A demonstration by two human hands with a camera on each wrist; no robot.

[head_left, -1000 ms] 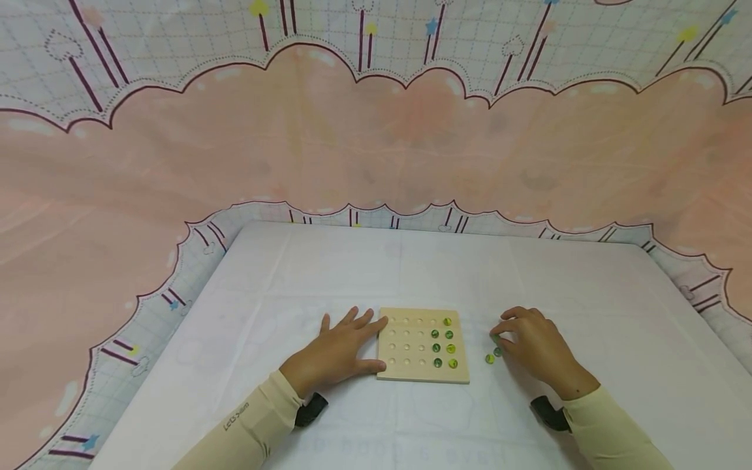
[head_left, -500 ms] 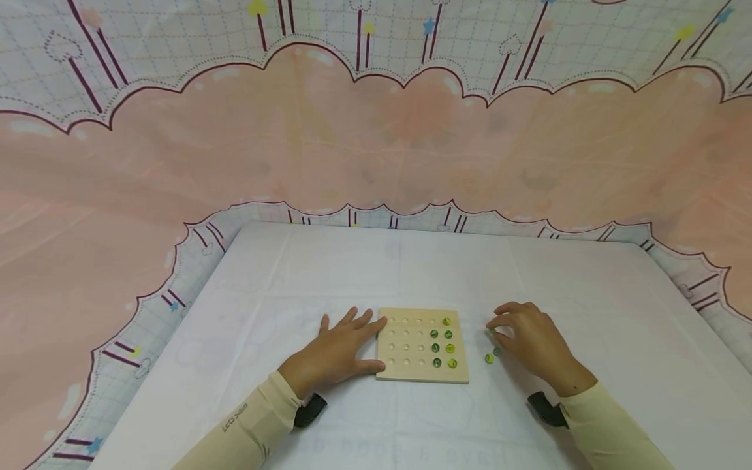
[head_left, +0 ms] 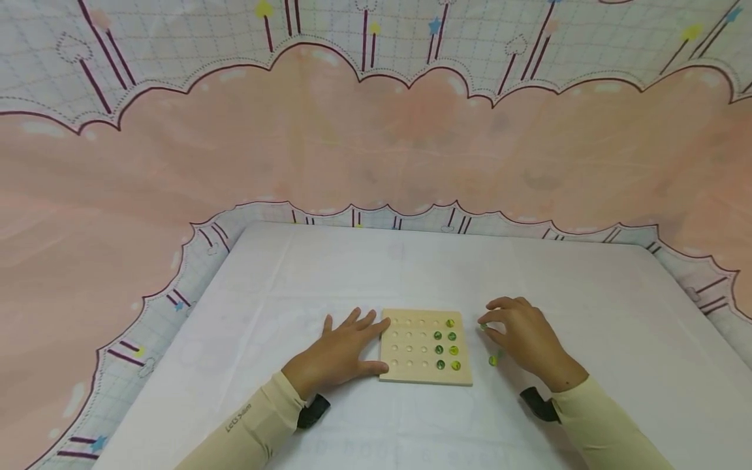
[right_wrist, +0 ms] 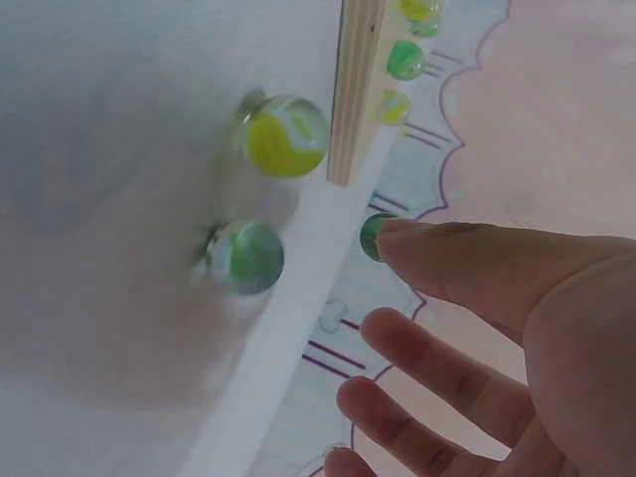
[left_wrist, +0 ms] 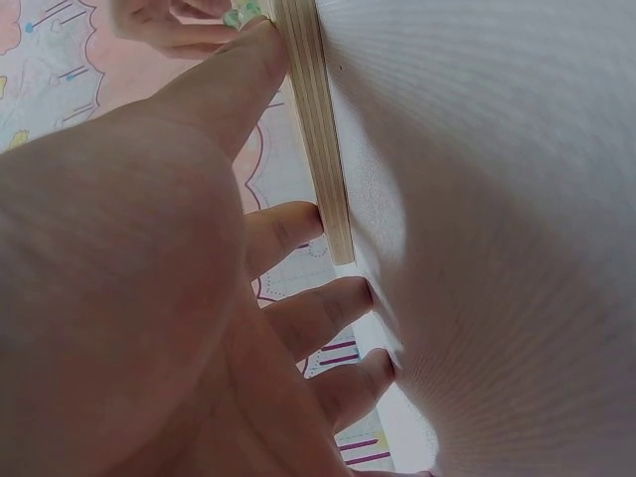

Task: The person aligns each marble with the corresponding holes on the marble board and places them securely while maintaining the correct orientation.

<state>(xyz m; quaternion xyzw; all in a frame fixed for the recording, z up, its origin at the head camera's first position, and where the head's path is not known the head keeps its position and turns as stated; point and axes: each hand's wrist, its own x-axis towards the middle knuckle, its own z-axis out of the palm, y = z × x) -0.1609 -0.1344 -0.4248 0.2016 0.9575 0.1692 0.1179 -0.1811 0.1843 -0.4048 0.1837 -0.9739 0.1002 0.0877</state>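
A square wooden board (head_left: 402,376) with rows of round hollows lies on the white table. Several green and yellow marbles (head_left: 454,350) fill hollows in its two right columns. My left hand (head_left: 335,356), fingers spread, rests at the board's left side; thumb and index finger touch its edge. To the right of the board, my right hand (head_left: 531,336) pinches a green marble (right_wrist: 372,238) between thumb and fingertips, above the table. Below that hand, a yellow marble (right_wrist: 286,139) and another green marble (right_wrist: 250,258) lie on the table; in the head view the hand partly covers the green one.
White cloth covers the table (head_left: 329,261). A patterned peach and white curtain (head_left: 376,143) hangs behind and around it. Black bands (head_left: 539,406) sit at both wrists.
My right hand has lifted a green marble from beside the two others and moved it slightly left and away from me, nearer the board. My left hand stays on the board's edge.
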